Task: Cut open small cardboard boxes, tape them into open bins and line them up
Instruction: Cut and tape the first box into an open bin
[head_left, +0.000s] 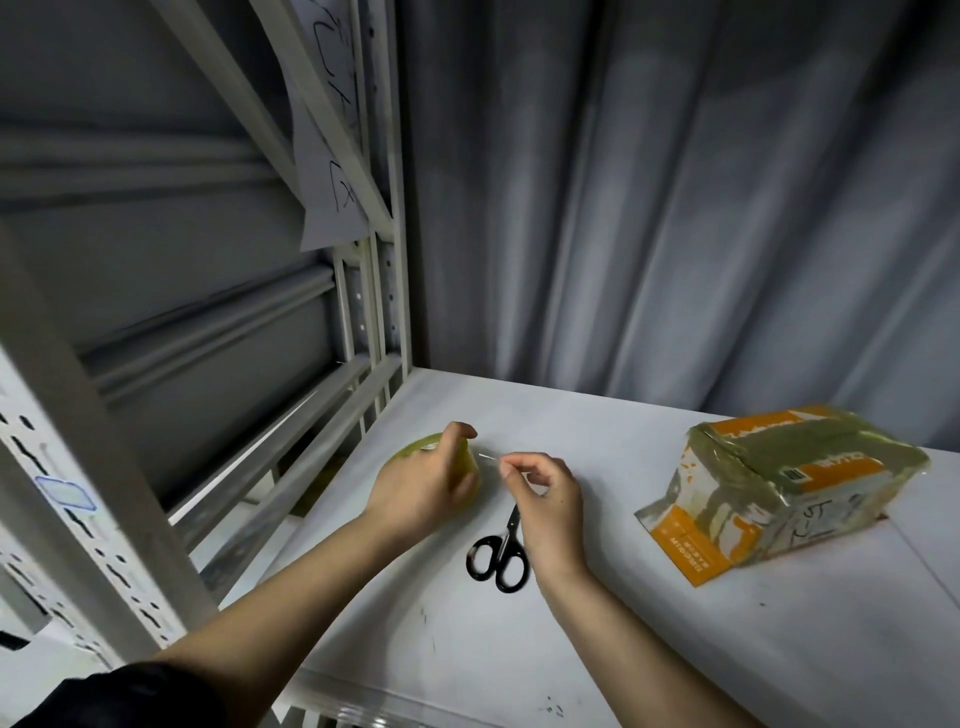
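Observation:
My left hand (423, 488) grips a yellowish roll of clear tape (467, 462) on the white shelf surface (597, 623). My right hand (545, 499) sits just to its right and pinches the tape's free end (491, 457), a short strip stretched from the roll. Black-handled scissors (498, 558) lie on the shelf below my right hand, their blades partly hidden under it. An orange and white cardboard box (779, 488), wrapped in shiny tape, lies tilted on the right of the shelf.
A grey curtain (675, 208) hangs behind the shelf. Metal rack uprights and rails (384, 291) stand at the left, with a paper sheet (332, 197) hanging from them. The shelf's front edge (415, 712) is near the bottom.

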